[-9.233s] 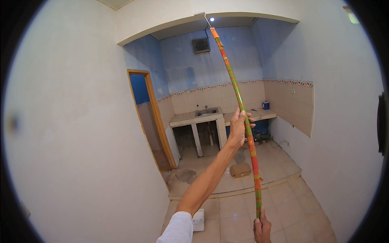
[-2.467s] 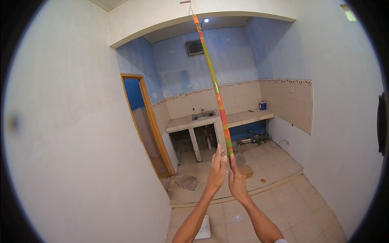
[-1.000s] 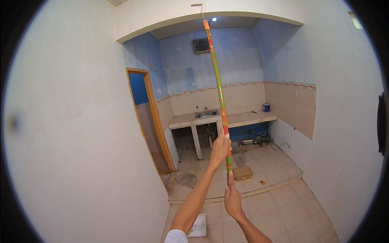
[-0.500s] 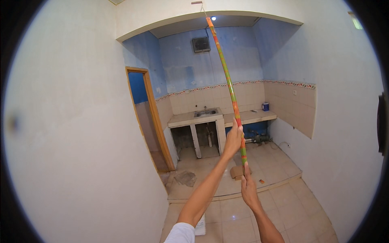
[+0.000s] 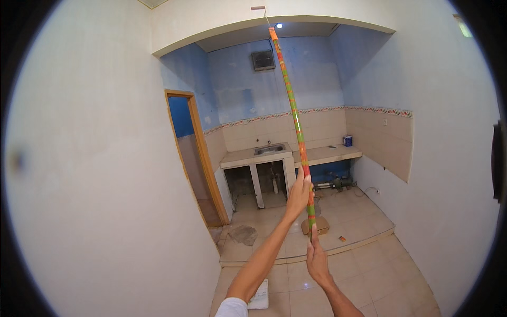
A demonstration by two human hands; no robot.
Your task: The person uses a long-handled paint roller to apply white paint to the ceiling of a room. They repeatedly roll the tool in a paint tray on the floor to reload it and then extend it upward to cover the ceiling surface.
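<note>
Item: my right hand (image 5: 318,259), at 5 o'clock, fingers closed about the foot of the pole, one digit laid up along the shaft, the others mostly hidden; set lowest, it seems, to anchor and push the butt end

Item: my left hand (image 5: 299,196), at 4 o'clock, higher on the shaft, fingers wrapped round with no gap visible; spaced from its partner, I judge, to carry the weight and steer the long reach

Pose: left forearm (image 5: 261,253) slanting up from 6 o'clock, white sleeve (image 5: 232,307) at its base; right forearm (image 5: 340,298) entering at 5 and angled inward, its wrist below the left one

Item: white object (image 5: 261,296), at 6 o'clock on the floor, partly behind my left forearm, kind uncertain

Item: pole (image 5: 296,119), green and orange, rising from my grip with a slight lean toward 11

Item: slim roller (image 5: 258,8), at 12 o'clock on the pole's wire end, in front of the pale beam (image 5: 327,8); contact cannot be told

Item: cardboard box (image 5: 322,227), between 4 and 5 o'clock, on the raised tiled floor

Item: metal sink (image 5: 270,150), near the dial's centre, let into the counter; blue tin (image 5: 347,140), at 3 o'clock, standing on the counter's right part
</note>
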